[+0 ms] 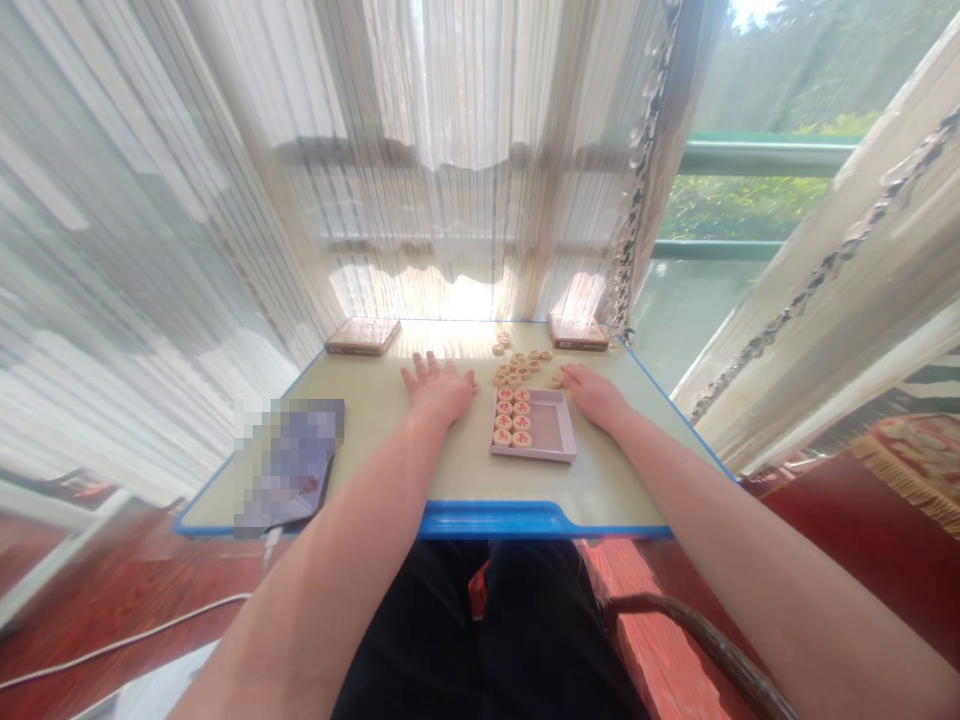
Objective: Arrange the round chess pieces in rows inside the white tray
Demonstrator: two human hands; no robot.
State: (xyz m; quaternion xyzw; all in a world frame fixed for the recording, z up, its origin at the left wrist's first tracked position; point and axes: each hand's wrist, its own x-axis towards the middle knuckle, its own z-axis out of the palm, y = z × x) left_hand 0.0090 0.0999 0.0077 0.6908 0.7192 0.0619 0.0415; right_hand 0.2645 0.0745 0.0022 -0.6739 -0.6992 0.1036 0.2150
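My left hand point(439, 388) lies flat on the pale table top point(390, 450), fingers spread, just left of a shallow lilac tray point(555, 425). Several round wooden chess discs with red marks point(512, 415) fill the tray's left side. My right hand point(595, 392) rests at the tray's right far corner, fingers reaching toward loose wooden discs point(517, 365) scattered beyond the tray; its fingertips touch one near the edge of the pile. Whether it pinches a disc is unclear.
Two flat wooden boxes sit at the far corners, one left point(362, 335) and one right point(576, 331). A blurred flat device point(296, 465) with a white cable lies near the left front. Sheer curtains surround the blue-rimmed table; a window is at right.
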